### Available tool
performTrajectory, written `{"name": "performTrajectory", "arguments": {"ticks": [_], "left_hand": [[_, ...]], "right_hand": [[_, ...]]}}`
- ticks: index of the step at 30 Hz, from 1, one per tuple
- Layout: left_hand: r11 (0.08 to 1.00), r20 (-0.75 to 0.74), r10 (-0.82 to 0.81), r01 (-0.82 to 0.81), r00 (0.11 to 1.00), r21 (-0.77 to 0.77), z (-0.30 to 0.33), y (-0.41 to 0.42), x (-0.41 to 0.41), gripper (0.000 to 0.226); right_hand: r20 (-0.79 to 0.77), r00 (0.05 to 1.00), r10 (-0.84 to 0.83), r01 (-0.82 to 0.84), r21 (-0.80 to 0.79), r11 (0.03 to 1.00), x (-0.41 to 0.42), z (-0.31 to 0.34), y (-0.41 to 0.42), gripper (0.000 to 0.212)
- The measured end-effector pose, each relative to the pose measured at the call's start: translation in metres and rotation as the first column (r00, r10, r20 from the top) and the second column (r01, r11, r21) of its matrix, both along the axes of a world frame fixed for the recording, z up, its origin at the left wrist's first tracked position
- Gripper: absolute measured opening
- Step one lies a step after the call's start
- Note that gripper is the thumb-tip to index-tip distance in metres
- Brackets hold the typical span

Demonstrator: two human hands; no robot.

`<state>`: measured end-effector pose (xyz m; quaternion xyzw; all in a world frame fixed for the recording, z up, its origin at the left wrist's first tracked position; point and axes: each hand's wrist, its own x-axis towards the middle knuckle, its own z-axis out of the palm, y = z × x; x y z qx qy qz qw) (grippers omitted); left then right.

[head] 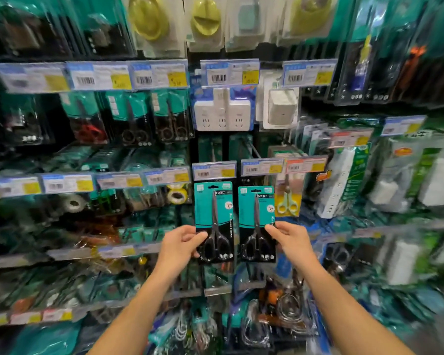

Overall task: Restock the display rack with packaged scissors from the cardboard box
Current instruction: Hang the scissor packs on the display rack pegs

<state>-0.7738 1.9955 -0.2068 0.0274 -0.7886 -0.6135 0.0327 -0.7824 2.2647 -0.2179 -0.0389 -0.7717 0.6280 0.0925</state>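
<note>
Your left hand (181,243) pinches one scissors pack (214,221); your right hand (290,239) pinches the second pack (256,222) just beside it, below the price tags (214,171).

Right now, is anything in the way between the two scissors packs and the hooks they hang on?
Nothing visible. The left hand holds the left scissors pack, the right hand the right scissors pack, just under the price tags.

Two hands: left hand (181,243), right hand (291,239); two teal scissor packs (one apiece): left pack (214,221), right pack (257,224).
</note>
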Motion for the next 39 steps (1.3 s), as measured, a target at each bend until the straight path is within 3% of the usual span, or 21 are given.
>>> {"name": "performTrajectory", "arguments": {"ticks": [3,6,9,14,19,25,35,39], "left_hand": [[0.997,-0.014,-0.054,0.053,0.998,-0.064,-0.005,-0.005,-0.014,0.016],[0.996,-0.03,-0.063,0.061,0.998,-0.068,-0.008,-0.006,-0.032,0.02],[0.993,-0.064,-0.07,0.064,0.995,-0.102,-0.016,-0.002,-0.047,0.012],[0.985,-0.111,-0.094,0.076,0.989,-0.153,-0.03,0.01,-0.057,0.005],[0.983,-0.197,-0.09,0.056,0.976,-0.173,-0.037,0.015,-0.057,0.012],[0.985,-0.239,-0.047,0.005,0.97,-0.173,-0.039,0.01,-0.06,0.007],[0.988,-0.237,-0.009,-0.028,0.972,-0.152,-0.032,0.005,-0.059,0.005],[0.987,-0.232,0.012,-0.049,0.973,-0.153,-0.029,0.004,-0.058,0.011]], "right_hand": [[-0.01,0.999,-0.048,0.048,-0.008,0.999,-0.014,-0.005,-0.002,0.009],[-0.049,0.996,-0.08,0.08,0.001,0.997,-0.034,-0.011,0.005,0.034],[-0.071,0.997,-0.043,0.044,0.015,0.999,-0.05,-0.017,0.013,0.039],[-0.121,0.993,0.003,-0.004,-0.008,1.0,-0.065,-0.024,0.023,0.037],[-0.174,0.984,0.025,-0.029,-0.021,0.999,-0.076,-0.024,0.03,0.009],[-0.237,0.971,0.013,-0.027,-0.055,0.998,-0.091,-0.016,0.026,0.035],[-0.252,0.967,0.021,-0.061,-0.152,0.986,-0.098,-0.01,0.021,0.017],[-0.249,0.968,-0.001,-0.041,-0.163,0.986,-0.098,-0.014,0.026,0.029]]}}
